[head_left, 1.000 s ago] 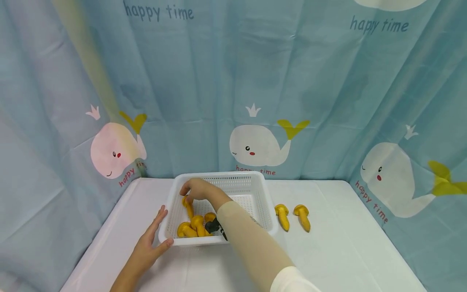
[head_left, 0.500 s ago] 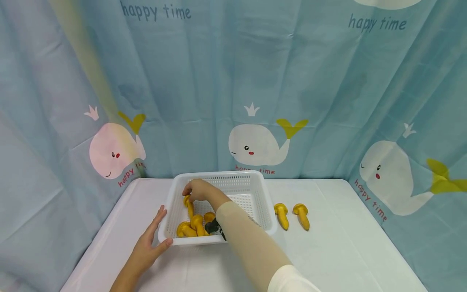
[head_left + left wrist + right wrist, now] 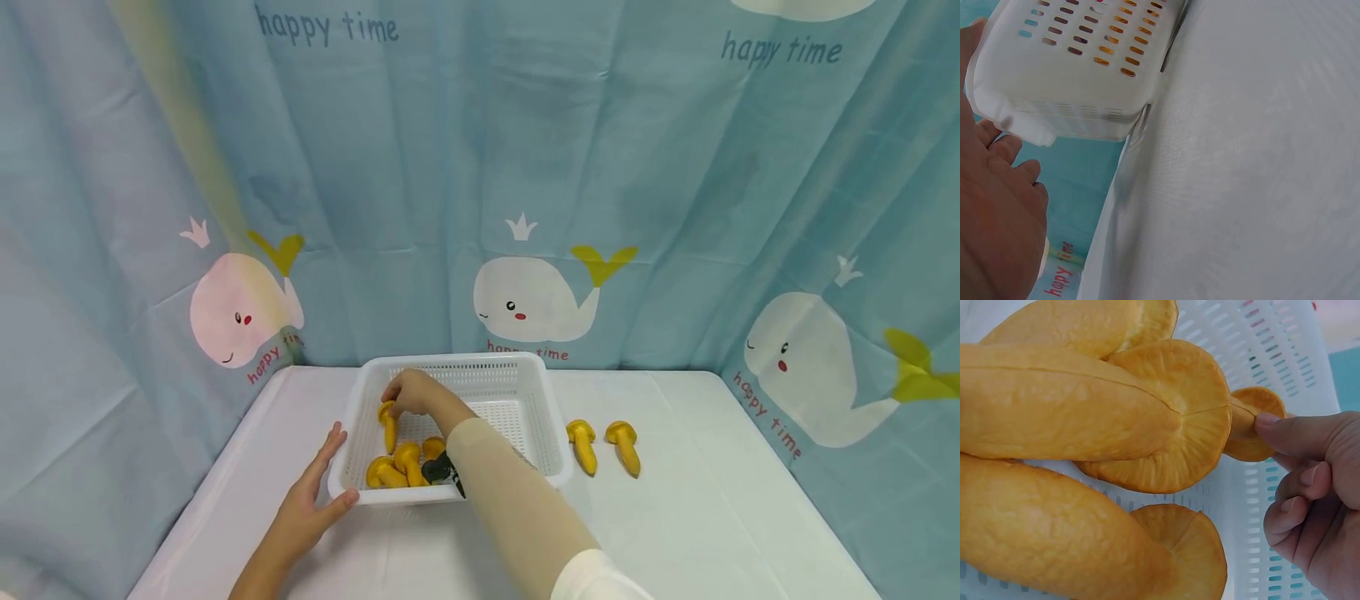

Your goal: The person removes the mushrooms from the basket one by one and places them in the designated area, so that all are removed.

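The right hand (image 3: 417, 394) pinches a yellow mushroom (image 3: 389, 429) inside the white basket (image 3: 495, 381), near other mushrooms (image 3: 408, 463), while the left hand (image 3: 306, 505), fingers straight, touches the basket's side.

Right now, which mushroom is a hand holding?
The rearmost mushroom in the basket, on the left: the right hand pinches it; no hand touches the other mushrooms in view.

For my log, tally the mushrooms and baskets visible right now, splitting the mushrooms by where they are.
Mushroom pinched by the right hand: 1
Loose mushrooms inside the basket: 3
Mushrooms on the table: 2
White basket: 1
Total: 7 visible; the right arm could hide more.
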{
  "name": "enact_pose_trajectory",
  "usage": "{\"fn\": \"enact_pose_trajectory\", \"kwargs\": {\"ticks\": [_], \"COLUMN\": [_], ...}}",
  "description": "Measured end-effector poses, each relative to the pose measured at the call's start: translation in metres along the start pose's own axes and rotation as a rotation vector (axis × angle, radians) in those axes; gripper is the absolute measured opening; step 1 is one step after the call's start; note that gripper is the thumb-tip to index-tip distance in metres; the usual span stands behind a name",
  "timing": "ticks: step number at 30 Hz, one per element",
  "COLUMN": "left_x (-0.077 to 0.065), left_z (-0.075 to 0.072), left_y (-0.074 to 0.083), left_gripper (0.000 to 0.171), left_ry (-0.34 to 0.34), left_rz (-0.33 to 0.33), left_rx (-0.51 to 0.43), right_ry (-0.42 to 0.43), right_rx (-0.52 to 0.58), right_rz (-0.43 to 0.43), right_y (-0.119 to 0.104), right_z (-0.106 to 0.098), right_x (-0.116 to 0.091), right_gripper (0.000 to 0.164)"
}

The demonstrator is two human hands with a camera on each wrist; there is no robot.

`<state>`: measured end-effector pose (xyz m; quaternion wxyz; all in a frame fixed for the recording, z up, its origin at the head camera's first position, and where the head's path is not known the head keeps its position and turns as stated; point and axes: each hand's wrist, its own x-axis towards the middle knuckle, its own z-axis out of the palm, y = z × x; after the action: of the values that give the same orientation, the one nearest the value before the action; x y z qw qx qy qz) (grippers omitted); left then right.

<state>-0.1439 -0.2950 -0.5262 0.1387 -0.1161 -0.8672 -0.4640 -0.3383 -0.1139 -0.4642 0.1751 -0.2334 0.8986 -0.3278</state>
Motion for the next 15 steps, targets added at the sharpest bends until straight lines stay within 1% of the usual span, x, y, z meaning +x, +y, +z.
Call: {"fn": "enact_pose_trajectory", "kwargs": {"ticks": [3,5,6,10,15], "left_x": [0.0,0.0,0.0,0.0,-0.001], "left_z": [0.001,0.001,0.001,0.001,-0.002], "left_y": [0.0,0.001,0.001,0.003,0.006], "left_gripper": [0.089,0.089,0.089,0.089,0.088], "left_ry": [-0.004,-0.008,-0.007,-0.011,-0.019], "left_rz": [0.0,-0.02,-0.018,-0.052,-0.08], "left_rx": [-0.003,0.009,0.011,0.041,0.045], "right_ry": [0.017,0.028,0.031,0.044,0.069], "right_rx": [0.035,0.049,0.058,0.082,0.106], "right_rz": [-0.004,-0.016,-0.027,-0.088,-0.136], "right_y": [0.002,0.003,0.004,0.005,-0.001], "right_z": [-0.001,-0.004,-0.007,-0.017,-0.033], "right_x": [-0.001,-0.001,-0.001,0.0,-0.007], "right_gripper": [0.019,0.019,0.019,0.021,0.021]}}
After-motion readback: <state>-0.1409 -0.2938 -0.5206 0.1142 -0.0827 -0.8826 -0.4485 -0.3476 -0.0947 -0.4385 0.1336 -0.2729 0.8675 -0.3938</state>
